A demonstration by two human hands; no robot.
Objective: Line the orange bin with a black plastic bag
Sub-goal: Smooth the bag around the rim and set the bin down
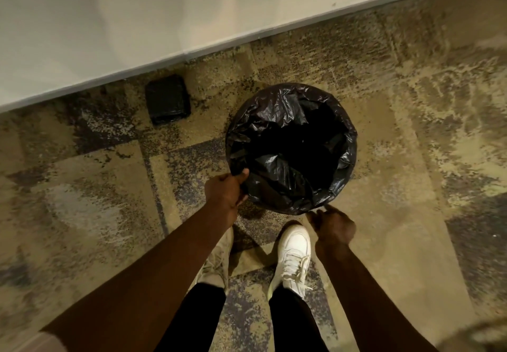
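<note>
A crinkled black plastic bag [290,121] is spread over a round bin on the carpet, folded over the rim all around and sagging into the dark inside. The bag hides the bin, so no orange shows. My left hand [226,189] is closed on the bag's edge at the near-left rim, thumb on top. At the near rim my right hand [333,226] has its fingers curled together, fingertips right at the bag's lower edge; whether it pinches the plastic is unclear.
A folded pack of black bags [168,99] lies on the carpet left of the bin, near the white wall [137,22]. My two white shoes [293,255] stand just in front of the bin on patterned carpet.
</note>
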